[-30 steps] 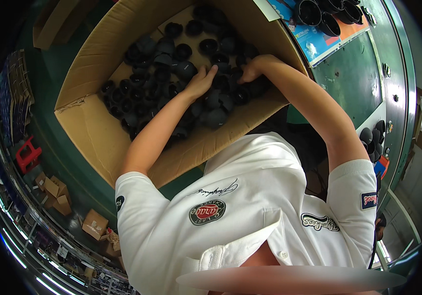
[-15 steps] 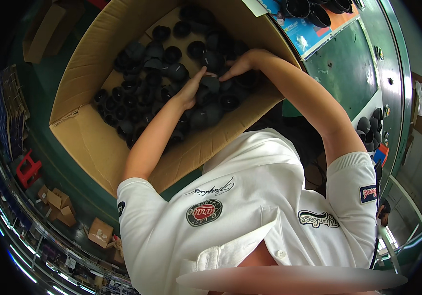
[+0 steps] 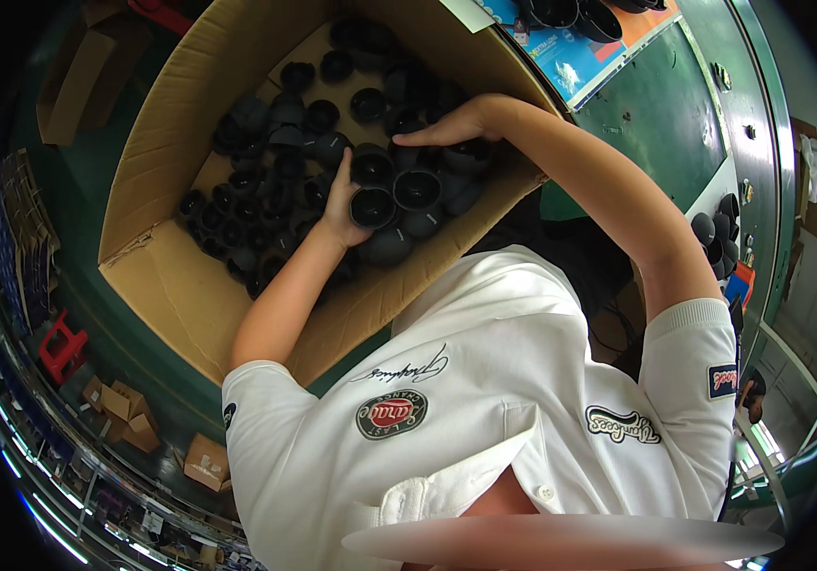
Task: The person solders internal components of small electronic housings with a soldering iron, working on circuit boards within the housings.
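Observation:
Both my arms reach into a large cardboard box (image 3: 156,105) filled with many black dome-shaped shells, matte outside and glossy inside. My left hand (image 3: 340,205) presses against the side of a black shell (image 3: 372,208) whose round hollow faces up; the thumb points away from me, the other fingers are hidden. On the right, my right hand (image 3: 461,124) curves in over the heap with its thumb stretched toward the middle, its other fingers hidden among the shells. Between the hands sit another hollow-up shell (image 3: 418,191) and one just behind (image 3: 371,168). Both hands clasp this cluster from its sides.
A green workbench (image 3: 651,105) stands to the right, with a colourful printed sheet (image 3: 584,71) and black shells (image 3: 599,21) on it. More shells (image 3: 713,238) lie farther along its edge. A red stool (image 3: 63,347) and cardboard boxes (image 3: 128,414) stand on the floor at left.
My hands have moved apart, the left one toward me. Several shells between them now show their hollow sides, where rounded backs showed before. The view has shifted slightly.

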{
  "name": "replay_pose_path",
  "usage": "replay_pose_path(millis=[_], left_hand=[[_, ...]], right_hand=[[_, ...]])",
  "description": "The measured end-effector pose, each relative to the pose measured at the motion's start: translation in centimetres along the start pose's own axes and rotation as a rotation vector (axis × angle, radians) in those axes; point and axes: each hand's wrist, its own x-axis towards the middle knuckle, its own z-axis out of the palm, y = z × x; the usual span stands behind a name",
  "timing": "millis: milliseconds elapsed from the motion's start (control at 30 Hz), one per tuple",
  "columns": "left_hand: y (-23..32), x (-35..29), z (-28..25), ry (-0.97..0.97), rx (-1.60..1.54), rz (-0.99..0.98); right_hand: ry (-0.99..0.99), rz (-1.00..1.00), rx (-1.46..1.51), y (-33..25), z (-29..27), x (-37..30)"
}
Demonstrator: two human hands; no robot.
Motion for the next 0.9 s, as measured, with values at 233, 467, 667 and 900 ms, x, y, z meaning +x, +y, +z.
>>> replay_pose_path(millis=[233, 467, 667, 900], left_hand=[[-0.6, -1.6, 0.4, 0.064, 0.262, 0.008], [0.9, -2.5, 3.4, -0.056, 0.438, -0.234], [-2.5, -3.1, 5.3, -0.066, 0.596, 0.048], [-4.7, -0.7, 5.6, 0.171, 0.426, 0.238]], right_hand=[[-0.111, -0.047, 0.037, -0.7, 2.0, -2.7], [0.004, -0.024, 0.026, 0.2, 2.7, -3.0], [0.037, -0.194, -0.441, -0.3, 3.0, -4.4], [0.144, -0.046, -0.296, 0.5, 3.1, -1.3]])
